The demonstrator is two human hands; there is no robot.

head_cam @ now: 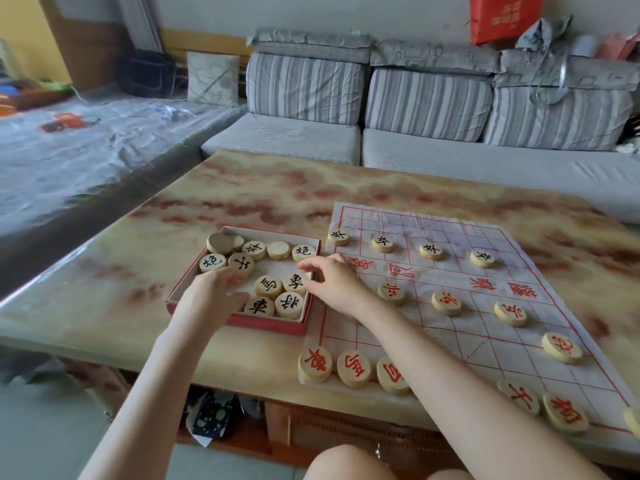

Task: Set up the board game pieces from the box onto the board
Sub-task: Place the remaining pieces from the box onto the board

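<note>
A shallow red box (242, 321) lies on the table left of the board and holds several round wooden pieces with black characters (268, 286). The white cloth board (485, 344) with a red grid carries black-lettered pieces (382, 243) along a far row. Red-lettered pieces stand in its middle (446, 302) and along its near edge (315, 363). My left hand (211, 299) reaches into the box's near left part with its fingers bent down among the pieces; what they hold is hidden. My right hand (330, 282) hovers over the box's right rim, fingers loosely bent, holding nothing visible.
The marbled tabletop (242, 188) stretches bare beyond the box. A grey striped sofa (450, 157) runs behind the table and a plastic-covered surface (86, 150) lies to the left. My knee (346, 462) is below the table's near edge.
</note>
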